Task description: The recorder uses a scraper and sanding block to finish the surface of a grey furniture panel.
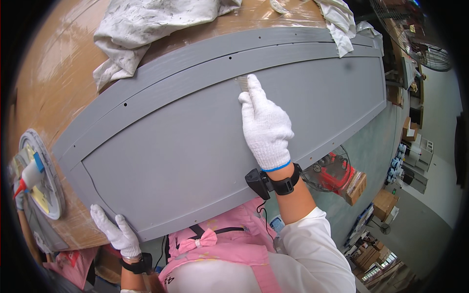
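Note:
A long grey framed panel (195, 141) lies across the worktable, with small dark holes along its far rail. My right hand (267, 124), in a white knit glove with a blue cuff edge, is over the recessed middle near the far inner edge. Its fingers press together on a small, thin, pale beige piece (242, 83), mostly hidden by the glove; its exact kind is unclear. My left hand (115, 231), gloved too, rests on the panel's near left corner with thumb and fingers apart. A dark wavy line runs along the panel's left inner edge.
A smudged white cloth (146, 29) overlaps the far edge; another white rag (340, 24) hangs over it further right. On the left stand a white bottle with a red tip (29, 177) and a round grey lid (49, 195). A red-based fan (334, 171) is beyond the near edge.

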### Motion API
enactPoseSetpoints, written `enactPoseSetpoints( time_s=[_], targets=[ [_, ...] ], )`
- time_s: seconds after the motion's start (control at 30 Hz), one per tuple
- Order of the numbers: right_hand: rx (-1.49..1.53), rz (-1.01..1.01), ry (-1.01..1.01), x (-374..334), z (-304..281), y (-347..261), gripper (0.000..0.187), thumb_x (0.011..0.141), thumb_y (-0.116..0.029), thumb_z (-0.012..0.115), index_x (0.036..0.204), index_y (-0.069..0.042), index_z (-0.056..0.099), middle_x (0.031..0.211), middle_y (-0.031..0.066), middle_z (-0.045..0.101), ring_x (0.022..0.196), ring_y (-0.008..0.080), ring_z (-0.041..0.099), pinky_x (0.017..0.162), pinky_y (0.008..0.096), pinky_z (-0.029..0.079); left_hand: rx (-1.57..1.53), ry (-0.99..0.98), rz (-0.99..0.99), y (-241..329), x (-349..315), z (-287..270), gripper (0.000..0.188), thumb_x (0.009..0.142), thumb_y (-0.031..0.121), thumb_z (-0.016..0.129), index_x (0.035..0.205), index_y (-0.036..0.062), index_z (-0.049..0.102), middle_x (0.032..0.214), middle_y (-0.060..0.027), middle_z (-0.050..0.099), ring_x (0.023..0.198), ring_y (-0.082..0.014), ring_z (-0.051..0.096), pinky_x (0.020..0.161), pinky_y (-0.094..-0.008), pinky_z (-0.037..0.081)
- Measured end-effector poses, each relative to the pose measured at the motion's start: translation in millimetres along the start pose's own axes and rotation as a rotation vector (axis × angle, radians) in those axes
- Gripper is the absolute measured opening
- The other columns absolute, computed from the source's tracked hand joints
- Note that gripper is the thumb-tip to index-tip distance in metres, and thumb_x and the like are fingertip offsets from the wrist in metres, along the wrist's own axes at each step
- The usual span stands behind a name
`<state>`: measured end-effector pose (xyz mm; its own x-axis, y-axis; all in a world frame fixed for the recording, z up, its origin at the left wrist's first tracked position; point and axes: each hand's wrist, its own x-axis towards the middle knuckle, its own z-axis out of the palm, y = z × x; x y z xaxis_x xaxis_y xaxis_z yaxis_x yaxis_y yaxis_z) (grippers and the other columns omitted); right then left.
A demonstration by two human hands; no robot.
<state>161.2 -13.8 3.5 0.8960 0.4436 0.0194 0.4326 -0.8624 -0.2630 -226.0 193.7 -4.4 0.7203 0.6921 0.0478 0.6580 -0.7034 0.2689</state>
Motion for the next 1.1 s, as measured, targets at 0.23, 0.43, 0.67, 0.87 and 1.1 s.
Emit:
enactPoseSetpoints(
  time_s=[0.23,0.43,0.67,0.87,1.1],
  targets=[
    [0.032,-0.008,0.068,5,-5,3,0.044,0.095,-0.03,0.053,0.135,-0.012,0.051,0.068,0.0139,0.065,0.06,0.0323,0.065,0.054,0.0449,0.052,-0.005,0.004,-0.008,1,0,-1,0.056,0.099,0.026,0.048,0.144,-0.0051,0.035,0.149,-0.0231,0.036,0.14,-0.0386,0.03,0.116,-0.0472,0.021],
    [-0.055,0.013,0.006,5,-5,3,0.046,0.096,-0.032,0.053,0.137,-0.011,0.049,0.068,0.0139,0.065,0.059,0.0321,0.066,0.054,0.045,0.053,-0.013,0.003,-0.018,1,-1,-1,0.056,0.099,0.024,0.048,0.145,-0.0049,0.034,0.149,-0.0232,0.035,0.14,-0.0388,0.03,0.116,-0.0469,0.02],
    [-0.005,-0.015,-0.02,-5,1,-13,0.044,0.098,-0.032,0.05,0.137,-0.012,0.05,0.069,0.0138,0.066,0.06,0.0321,0.066,0.054,0.0461,0.053,-0.004,-0.003,-0.011,2,1,-2,0.056,0.099,0.025,0.048,0.145,-0.0047,0.034,0.149,-0.0231,0.035,0.14,-0.0388,0.029,0.116,-0.0468,0.02],
    [0.0,0.058,-0.039,-2,-6,-18,0.043,0.097,-0.031,0.051,0.136,-0.012,0.051,0.069,0.0136,0.066,0.062,0.0328,0.066,0.056,0.0455,0.053,-0.003,-0.005,-0.009,2,0,-2,0.057,0.099,0.025,0.048,0.145,-0.0054,0.033,0.15,-0.0233,0.035,0.141,-0.0389,0.029,0.116,-0.0469,0.02],
    [-0.006,0.044,0.012,-2,-2,-10,0.044,0.097,-0.031,0.052,0.136,-0.012,0.05,0.069,0.0149,0.066,0.06,0.0332,0.066,0.053,0.0443,0.052,-0.005,-0.01,-0.019,1,-1,-2,0.057,0.099,0.024,0.048,0.144,-0.0065,0.033,0.149,-0.0238,0.035,0.14,-0.0394,0.029,0.116,-0.0474,0.02]
  ],
)
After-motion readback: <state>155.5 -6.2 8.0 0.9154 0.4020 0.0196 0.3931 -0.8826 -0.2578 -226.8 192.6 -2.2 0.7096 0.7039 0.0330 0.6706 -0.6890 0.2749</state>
